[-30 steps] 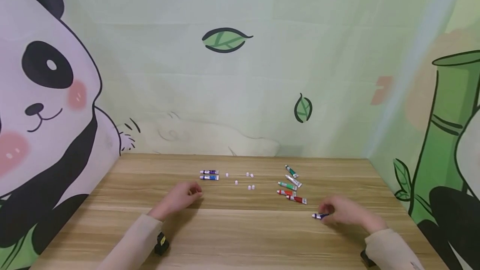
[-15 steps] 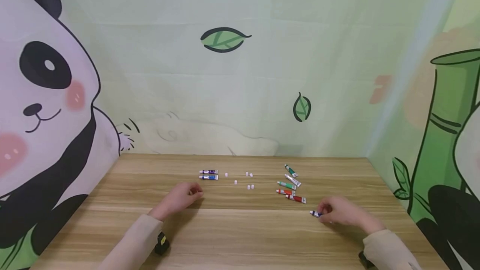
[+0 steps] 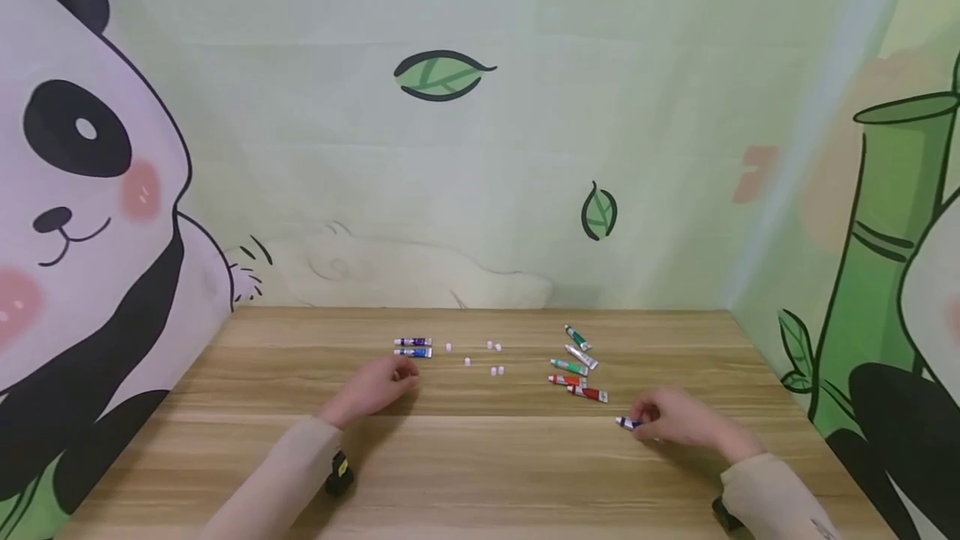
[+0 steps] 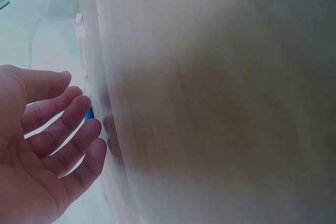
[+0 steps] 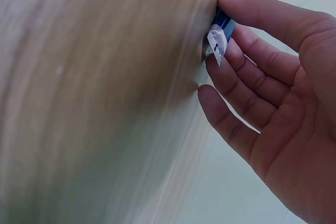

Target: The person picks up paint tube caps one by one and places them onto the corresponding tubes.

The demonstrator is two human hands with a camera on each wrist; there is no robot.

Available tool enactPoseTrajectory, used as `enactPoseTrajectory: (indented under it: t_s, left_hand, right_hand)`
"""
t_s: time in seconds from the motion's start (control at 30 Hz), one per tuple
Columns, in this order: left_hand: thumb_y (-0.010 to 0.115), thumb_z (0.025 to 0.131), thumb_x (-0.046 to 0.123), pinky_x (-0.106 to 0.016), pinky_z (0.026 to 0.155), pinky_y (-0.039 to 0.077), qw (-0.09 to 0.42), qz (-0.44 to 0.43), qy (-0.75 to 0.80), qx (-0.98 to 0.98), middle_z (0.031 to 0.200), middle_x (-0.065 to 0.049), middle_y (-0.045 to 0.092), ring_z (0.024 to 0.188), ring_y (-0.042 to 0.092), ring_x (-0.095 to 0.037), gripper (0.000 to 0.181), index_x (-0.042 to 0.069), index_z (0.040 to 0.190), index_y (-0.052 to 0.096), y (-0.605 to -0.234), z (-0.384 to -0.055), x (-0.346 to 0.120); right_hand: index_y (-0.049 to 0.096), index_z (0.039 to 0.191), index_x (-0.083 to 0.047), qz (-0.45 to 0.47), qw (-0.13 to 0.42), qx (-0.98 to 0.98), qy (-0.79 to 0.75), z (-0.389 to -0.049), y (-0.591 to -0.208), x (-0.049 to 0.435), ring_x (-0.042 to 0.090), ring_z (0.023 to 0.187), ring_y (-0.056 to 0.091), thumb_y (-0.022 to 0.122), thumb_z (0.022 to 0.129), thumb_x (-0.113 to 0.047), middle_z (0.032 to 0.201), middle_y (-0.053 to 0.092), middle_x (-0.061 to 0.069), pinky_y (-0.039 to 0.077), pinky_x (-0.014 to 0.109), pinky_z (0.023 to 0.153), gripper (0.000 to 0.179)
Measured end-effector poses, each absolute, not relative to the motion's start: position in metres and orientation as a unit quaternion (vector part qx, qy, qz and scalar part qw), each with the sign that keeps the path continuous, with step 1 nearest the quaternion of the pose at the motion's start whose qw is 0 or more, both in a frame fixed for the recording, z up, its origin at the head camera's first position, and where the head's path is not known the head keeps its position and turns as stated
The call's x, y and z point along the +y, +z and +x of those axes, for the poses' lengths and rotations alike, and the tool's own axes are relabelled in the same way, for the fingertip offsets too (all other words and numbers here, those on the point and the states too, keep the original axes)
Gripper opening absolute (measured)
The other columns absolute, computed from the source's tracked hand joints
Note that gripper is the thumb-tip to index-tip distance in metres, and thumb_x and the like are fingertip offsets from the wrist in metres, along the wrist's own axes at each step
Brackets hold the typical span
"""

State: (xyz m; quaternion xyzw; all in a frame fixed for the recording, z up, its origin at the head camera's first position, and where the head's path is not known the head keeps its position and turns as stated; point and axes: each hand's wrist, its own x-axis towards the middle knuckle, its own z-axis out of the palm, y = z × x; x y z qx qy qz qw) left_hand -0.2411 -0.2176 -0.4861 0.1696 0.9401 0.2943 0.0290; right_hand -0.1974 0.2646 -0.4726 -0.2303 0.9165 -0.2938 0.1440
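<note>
My right hand (image 3: 678, 417) pinches a small dark blue paint tube (image 5: 220, 30) between thumb and fingers, low over the table at the right. The tube's flat crimped end faces the right wrist camera, and in the head view its narrow end points left. Just to its far left lies a dark red paint tube (image 3: 587, 394), partly overlapping an orange-red tube (image 3: 564, 380). My left hand (image 3: 375, 387) holds nothing, its fingers loosely curved above the wood. Close in front of it lie a blue tube (image 3: 412, 353) and a purple tube (image 3: 412, 342), side by side.
Several small white cap-like pieces (image 3: 467, 362) are scattered mid-table. Beyond the red tubes lie a light green tube (image 3: 569, 367), a silver-white one (image 3: 581, 357) and a dark green one (image 3: 577, 337). A printed panda backdrop (image 3: 337, 148) stands behind the wooden table (image 3: 480, 473).
My right hand has shifted a little left with the dark blue tube, toward the red tubes. The left hand has moved slightly right. The head view has turned slightly.
</note>
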Motion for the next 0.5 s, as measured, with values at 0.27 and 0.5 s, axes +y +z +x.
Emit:
enactPoseTrajectory:
  t_s: [0.27, 0.5]
  left_hand:
    - [0.068, 0.095, 0.010, -0.037, 0.074, 0.051, 0.009, 0.175, 0.299, 0.938, 0.090, -0.004, 0.067, 0.080, 0.058, -0.016, 0.008, 0.003, 0.098, 0.070, -0.484, -0.263, -0.198]
    - [0.067, 0.095, 0.009, -0.041, 0.081, 0.053, 0.017, 0.155, 0.293, 0.943, 0.093, -0.006, 0.068, 0.084, 0.060, -0.019, 0.009, 0.002, 0.101, 0.070, -0.481, -0.274, -0.186]
  right_hand:
    - [0.068, 0.089, -0.011, -0.219, 0.139, 0.924, -0.279, -0.201, -0.474, 0.265, 0.009, 0.064, 0.052, 0.079, 0.085, -0.012, 0.074, 0.057, -0.006, 0.044, 0.024, 0.056, 0.012]
    - [0.068, 0.089, -0.010, -0.229, 0.134, 0.920, -0.288, -0.198, -0.474, 0.266, 0.008, 0.064, 0.051, 0.080, 0.085, -0.012, 0.074, 0.057, -0.006, 0.044, 0.024, 0.055, 0.012]
